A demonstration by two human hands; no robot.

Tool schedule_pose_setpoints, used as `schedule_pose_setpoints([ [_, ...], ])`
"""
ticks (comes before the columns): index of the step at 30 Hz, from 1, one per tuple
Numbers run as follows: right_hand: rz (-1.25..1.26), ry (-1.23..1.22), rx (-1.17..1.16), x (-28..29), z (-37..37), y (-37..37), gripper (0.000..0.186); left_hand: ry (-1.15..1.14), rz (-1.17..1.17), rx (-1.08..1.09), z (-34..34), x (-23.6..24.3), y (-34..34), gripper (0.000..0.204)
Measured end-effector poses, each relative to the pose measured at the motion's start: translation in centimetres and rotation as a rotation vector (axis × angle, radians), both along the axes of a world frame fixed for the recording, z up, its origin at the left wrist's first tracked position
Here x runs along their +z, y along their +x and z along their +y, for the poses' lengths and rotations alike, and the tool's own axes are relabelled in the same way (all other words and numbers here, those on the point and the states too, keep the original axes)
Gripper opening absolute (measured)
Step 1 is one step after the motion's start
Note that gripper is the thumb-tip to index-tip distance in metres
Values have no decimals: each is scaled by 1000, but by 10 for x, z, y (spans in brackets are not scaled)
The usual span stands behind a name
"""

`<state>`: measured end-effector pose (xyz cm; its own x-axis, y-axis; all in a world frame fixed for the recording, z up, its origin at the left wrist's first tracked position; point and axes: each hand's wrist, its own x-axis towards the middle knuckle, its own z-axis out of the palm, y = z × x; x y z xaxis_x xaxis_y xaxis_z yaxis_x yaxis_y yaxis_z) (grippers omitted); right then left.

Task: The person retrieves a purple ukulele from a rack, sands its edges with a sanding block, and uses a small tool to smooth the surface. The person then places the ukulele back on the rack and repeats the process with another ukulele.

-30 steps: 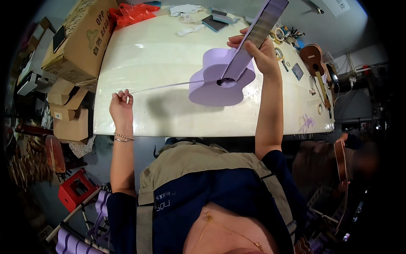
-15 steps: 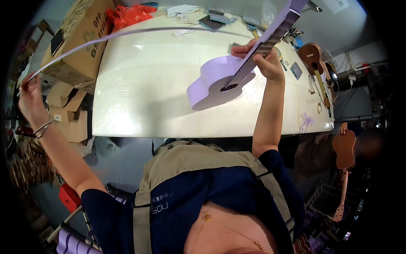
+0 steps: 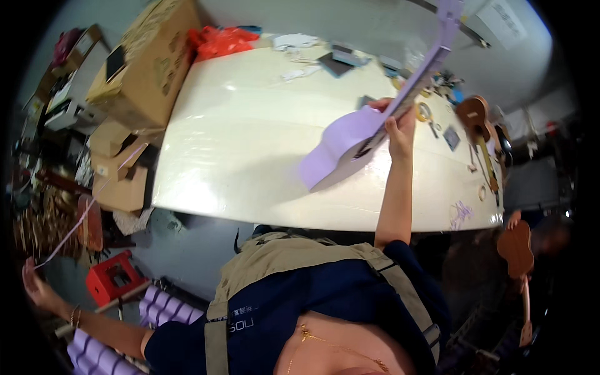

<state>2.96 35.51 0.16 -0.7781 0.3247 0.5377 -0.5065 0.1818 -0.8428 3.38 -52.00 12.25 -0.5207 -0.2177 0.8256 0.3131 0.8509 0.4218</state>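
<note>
My right hand [image 3: 398, 128] grips the neck of a lilac ukulele [image 3: 334, 150], which I hold tilted over the white table [image 3: 231, 131], neck rising toward the back right. At the far left, away from the table, my left hand [image 3: 39, 286] has its fingers stretched out and slightly blurred. A thin lilac strip [image 3: 87, 209] runs from its fingertips up past the open cartons [image 3: 115, 187]; whether it still connects to anything is unclear.
Large carton [image 3: 137, 69] with a phone, red plastic bag [image 3: 219, 42], cloths, tape and tools edge the table. A brown ukulele [image 3: 475, 115] lies right. Below are a red stool [image 3: 115, 278] and lilac bodies [image 3: 162, 306]. A co-worker's hand [image 3: 514, 222] holds another ukulele [image 3: 515, 250].
My left hand swung outward, then lower at far left, pulling the strip away from the ukulele; its fingers have straightened. The ukulele has turned more edge-on in my right hand.
</note>
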Motion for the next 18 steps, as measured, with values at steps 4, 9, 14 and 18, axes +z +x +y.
schedule_pose_setpoints([
  [4,63,333,-753,-27,-51,-4,92,-715,-195,254,120,-21,34,15],
  [9,-73,261,-375,-5,-73,-29,70,-101,-1172,-308,245,-117,7,10],
  [14,-495,143,326,-10,-102,-51,66,-200,-1152,-716,312,-254,-42,11],
  [18,-948,36,548,-58,-129,-50,65,-1,-1157,-547,329,-332,-97,13],
])
